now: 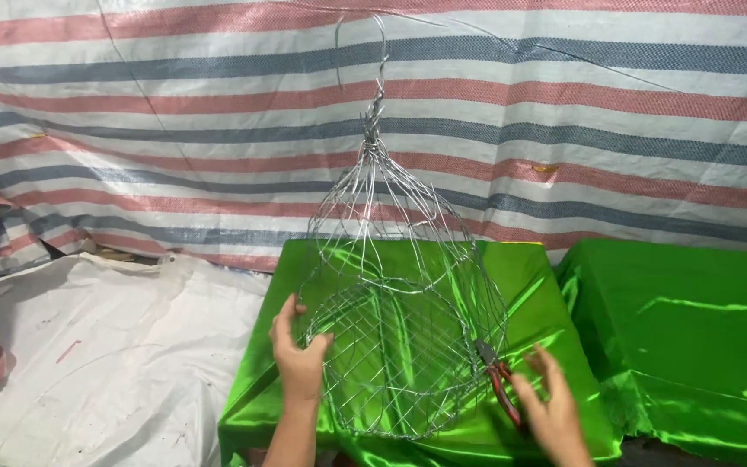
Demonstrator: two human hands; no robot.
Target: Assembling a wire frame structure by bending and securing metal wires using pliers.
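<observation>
Both hands steady an empty wire basket [404,346].

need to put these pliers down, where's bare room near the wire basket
Free: the green satin block right of the wire basket, and the white sheet to its left. Crowded: the nearer green block, where the basket hangs, with the left hand on its rim and the right hand holding red-handled pliers.
</observation>
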